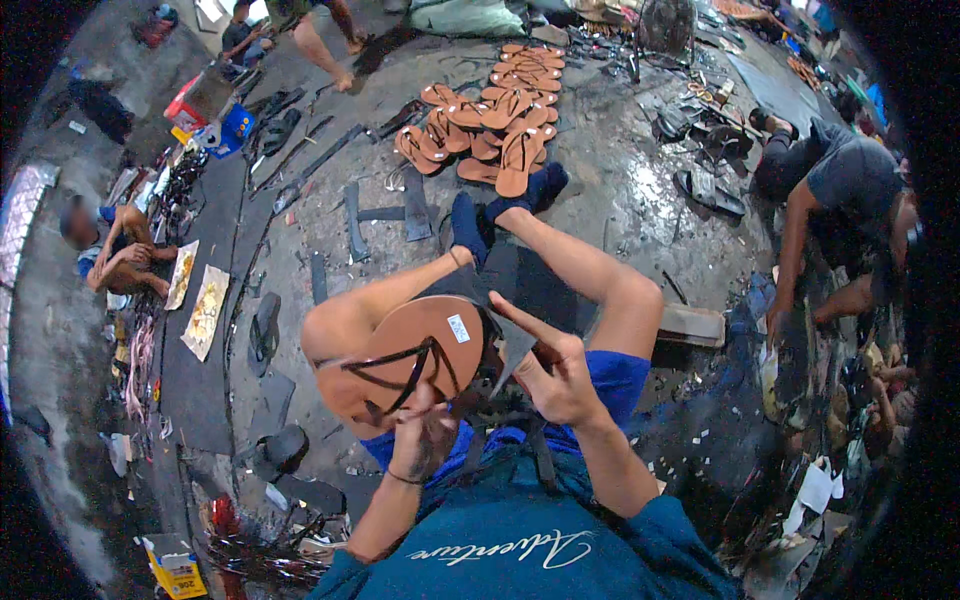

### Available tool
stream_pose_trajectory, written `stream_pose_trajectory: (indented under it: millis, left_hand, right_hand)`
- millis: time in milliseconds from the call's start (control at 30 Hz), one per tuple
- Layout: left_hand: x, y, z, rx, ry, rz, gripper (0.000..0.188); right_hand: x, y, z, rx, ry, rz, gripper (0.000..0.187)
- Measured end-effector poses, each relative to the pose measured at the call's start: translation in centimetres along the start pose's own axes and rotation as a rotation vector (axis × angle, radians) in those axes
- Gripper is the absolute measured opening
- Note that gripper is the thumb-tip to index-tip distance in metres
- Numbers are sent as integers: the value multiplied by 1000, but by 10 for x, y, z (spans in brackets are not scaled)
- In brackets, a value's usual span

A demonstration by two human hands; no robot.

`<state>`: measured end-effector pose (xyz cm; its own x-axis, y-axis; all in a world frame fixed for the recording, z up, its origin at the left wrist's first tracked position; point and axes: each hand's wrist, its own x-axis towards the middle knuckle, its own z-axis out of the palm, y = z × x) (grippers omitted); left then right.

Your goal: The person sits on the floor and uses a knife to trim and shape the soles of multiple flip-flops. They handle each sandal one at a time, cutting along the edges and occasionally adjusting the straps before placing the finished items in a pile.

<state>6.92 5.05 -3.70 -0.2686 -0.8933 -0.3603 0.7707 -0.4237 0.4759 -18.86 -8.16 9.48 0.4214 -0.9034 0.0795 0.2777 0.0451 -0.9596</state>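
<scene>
A tan flip-flop (345, 330) with dark thong straps and a small white label lies over my lap; it seems to be one of a pair held together. My left hand (425, 435) is closed on its lower edge, near the straps. My right hand (562, 385) is beside the sole's right edge, index finger stretched forward. Between its thumb and fingers is a grey pointed blade (516, 352), its tip down toward the sole's edge. The blade's handle, if any, is hidden.
A pile of tan flip-flops (500, 125) lies on the floor beyond my feet. Dark offcuts (415, 208) and a black sandal (710, 192) lie around. One person (850, 170) bends at the right; another (125, 245) sits at the left. A blue crate (232, 130) stands far left.
</scene>
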Motion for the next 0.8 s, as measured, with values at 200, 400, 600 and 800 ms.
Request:
stream_pose_trajectory:
  millis: [200, 400, 600, 800]
  left_hand:
    - [96, 20, 163, -38, 120, 574, 37]
    - [107, 22, 146, -187, 332, 457, 31]
    - [61, -23, 102, -38, 260, 283, 30]
    - [61, -3, 106, -68, 268, 350, 27]
  right_hand:
    - [-2, 19, -5, -386, 290, -311, 45]
    - [-66, 69, -6, -829, 517, -297, 34]
    - [-26, 61, -26, -543, 367, -50, 25]
    - [-18, 48, -24, -291, 417, 8, 27]
